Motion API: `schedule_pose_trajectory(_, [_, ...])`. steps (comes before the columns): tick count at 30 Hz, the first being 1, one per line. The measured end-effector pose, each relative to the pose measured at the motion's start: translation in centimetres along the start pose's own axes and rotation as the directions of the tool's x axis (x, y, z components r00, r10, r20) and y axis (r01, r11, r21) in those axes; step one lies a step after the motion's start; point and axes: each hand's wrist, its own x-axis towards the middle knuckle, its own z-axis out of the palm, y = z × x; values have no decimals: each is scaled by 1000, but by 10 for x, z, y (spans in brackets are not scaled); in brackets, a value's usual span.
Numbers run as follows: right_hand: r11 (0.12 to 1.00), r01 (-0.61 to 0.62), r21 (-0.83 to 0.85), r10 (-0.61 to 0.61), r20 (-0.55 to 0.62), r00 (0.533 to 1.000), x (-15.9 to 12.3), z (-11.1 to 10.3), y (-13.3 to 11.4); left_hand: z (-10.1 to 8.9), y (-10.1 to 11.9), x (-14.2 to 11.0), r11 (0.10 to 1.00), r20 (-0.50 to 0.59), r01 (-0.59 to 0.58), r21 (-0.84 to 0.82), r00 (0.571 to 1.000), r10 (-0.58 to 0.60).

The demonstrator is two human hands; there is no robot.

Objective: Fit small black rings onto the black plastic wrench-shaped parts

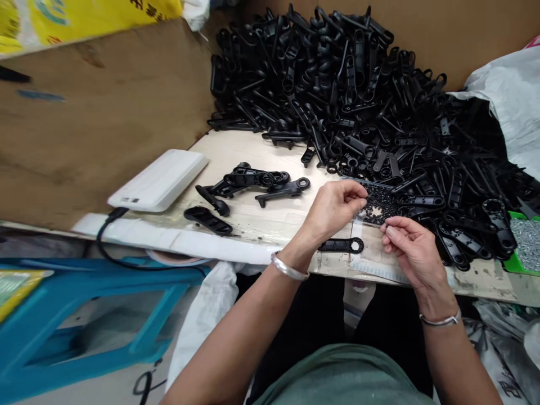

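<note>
My left hand (pixel 337 205) is over the left side of a shallow clear tray (pixel 358 220) of tiny black parts (pixel 382 198), its thumb and fingers pinched together. What it pinches, if anything, is too small to make out. Just off the tray's front right corner, my right hand (pixel 407 242) is closed too, with a tiny dark piece between thumb and fingertip whose kind I cannot tell. On the table below my left hand lies a flat black plastic handle part (pixel 342 245) with a round hole at its right end.
A large heap of black plastic handle parts (pixel 320 73) fills the back and right. Several more handles (pixel 253 183) lie at centre left, near a white power bank (pixel 159 179) with a black cable. A green tray (pixel 525 244) of small metal pieces stands far right.
</note>
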Motion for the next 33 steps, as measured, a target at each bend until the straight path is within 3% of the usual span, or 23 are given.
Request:
schedule_pose_trajectory(4, [998,-39,48,37,37,999,-3,3,1,-1,-3,-26,898,25,137,-417,990,-140])
schedule_pose_trajectory(10, [996,-58,71,52,86,995,-12,6,0,8,-2,-56,687,161,278,-672,960,-231])
schedule_pose_trajectory(15, [993,-73,92,63,107,992,-20,7,-2,14,-1,-69,617,184,304,-726,950,-251])
schedule_pose_trajectory(26, [999,38,-33,-36,67,997,-32,3,-4,21,-4,-79,618,74,251,-745,952,-298])
schedule_pose_trajectory(33, [995,-2,103,-10,115,993,-32,2,3,23,-5,-82,629,66,244,-738,954,-294])
